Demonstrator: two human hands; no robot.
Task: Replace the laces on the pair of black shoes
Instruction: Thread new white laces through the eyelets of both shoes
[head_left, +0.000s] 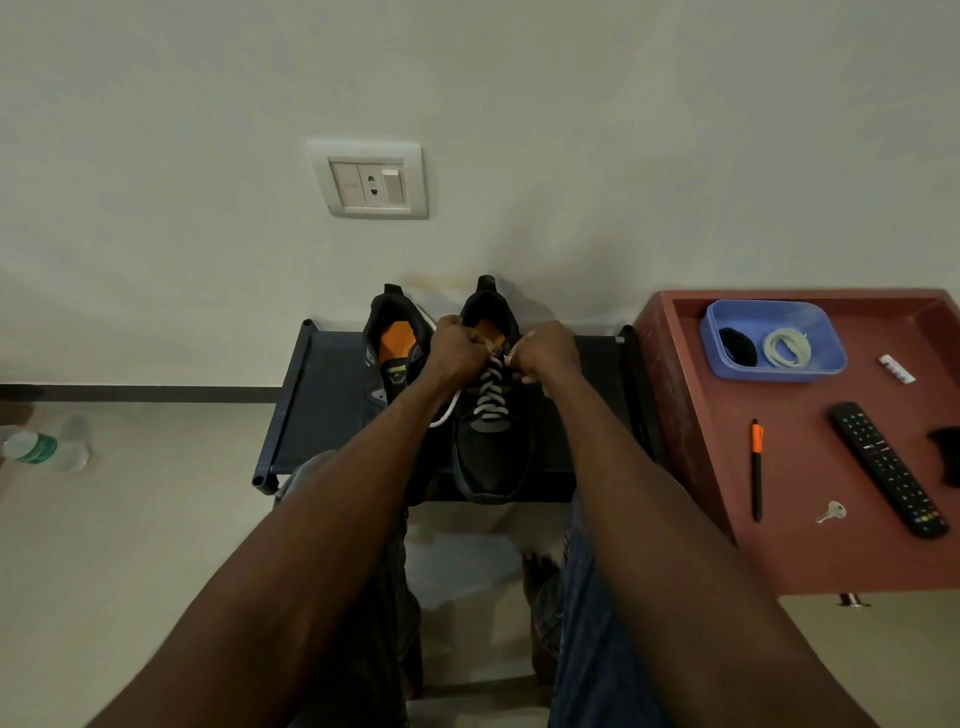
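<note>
Two black shoes stand side by side on a low dark rack (322, 395) against the wall. The right shoe (491, 457) carries a white lace (491, 397) crossed through several eyelets. My left hand (457, 351) and my right hand (543, 353) meet at the top of that lacing, each pinching a lace end. A loose white end trails down under my left wrist. The left shoe (392, 338) is partly hidden by my left forearm and shows an orange insole.
A red-brown table (810, 551) stands at the right. On it sit a blue tray (831, 364) with a coiled white lace (787, 349) and a black bundle (737, 345), an orange-black pen (757, 467), a remote (885, 467) and a key (831, 512). A plastic bottle (44, 447) lies on the floor at left.
</note>
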